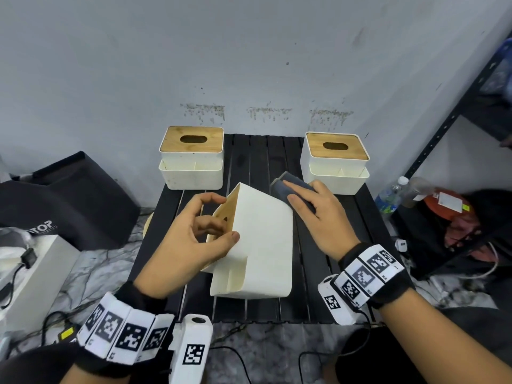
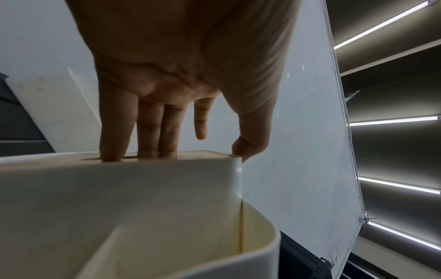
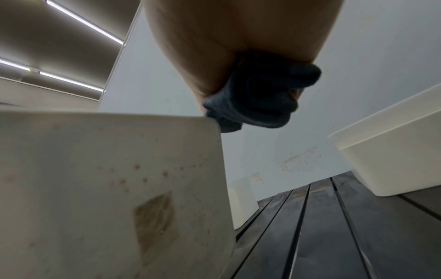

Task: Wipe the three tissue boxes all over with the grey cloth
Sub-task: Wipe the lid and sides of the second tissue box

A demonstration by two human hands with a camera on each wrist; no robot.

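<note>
Three white tissue boxes with wooden lids are on the black slatted table (image 1: 263, 156). One box (image 1: 191, 157) stands at the back left, another (image 1: 336, 162) at the back right. The third box (image 1: 260, 245) is tipped on its side in the middle, lid facing left. My left hand (image 1: 224, 231) grips it, with the fingers (image 2: 143, 136) in the lid slot and the thumb on the white side. My right hand (image 1: 291, 192) holds the folded grey cloth (image 1: 285, 184) against the box's far upper corner. The right wrist view shows the cloth (image 3: 257, 98) bunched under my palm beside the spotted box (image 3: 107, 179).
A grey wall stands right behind the table. A black metal shelf (image 1: 443, 128) with bottles (image 1: 390, 195) and a red bundle is at the right. Black bags (image 1: 69, 200) and a white case (image 1: 36, 273) lie on the left, with cables on the floor.
</note>
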